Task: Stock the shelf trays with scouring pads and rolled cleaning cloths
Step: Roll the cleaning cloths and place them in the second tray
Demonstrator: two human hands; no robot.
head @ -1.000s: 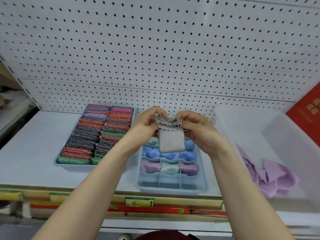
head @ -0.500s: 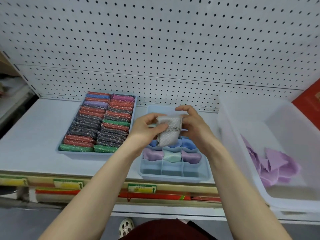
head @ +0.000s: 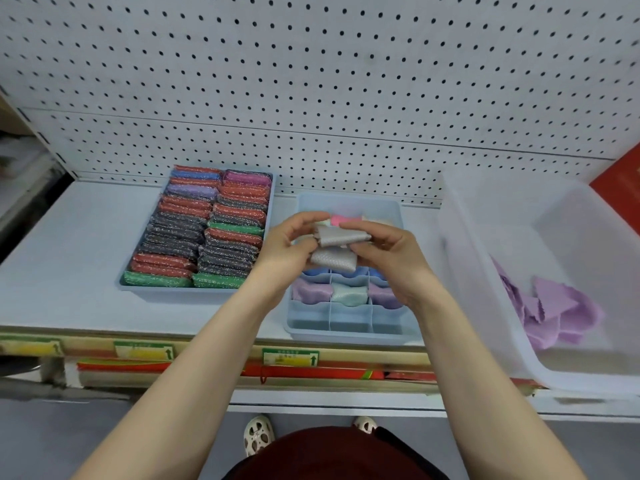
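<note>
White pegboard [head: 311, 81] backs the pale shelf [head: 69, 258]; I'm standing square to it, both hands working just above the divided tray.

Fingers first: my left hand [head: 287, 251] and right hand [head: 391, 261] both pinch the grey waffle-weave cleaning cloth [head: 336, 247], fingers curled onto it from either side. A second ago it hung down as a flat strip from my fingertips; half a second ago it was half wound; now the top is folded over into a tighter bundle with only a short tail below. So rolling looks nearly done, and the drop into a slot should come next.

Under the hands: light blue compartment tray [head: 349, 336]. Back and middle rows hold rolled cloths in pink, blue, lilac and mint [head: 348, 294]. The front row looks unfilled in all three cells, so that's my guess for the target, straight down and toward me. The dividers are thin and upright, so the roll must stay tight to clear them.

Left: blue flat tray [head: 197, 293] packed with glittery scouring pads in red, grey, green and purple [head: 204, 230]; it looks full. A strip of bare shelf lies between the two trays.

Right: translucent plastic bin [head: 485, 306], overhanging the shelf edge, with loose lilac cloths [head: 554, 310] in it. Its wall sits close to my right wrist, so little swing room there. The front shelf lip carries price labels [head: 290, 356].
</note>
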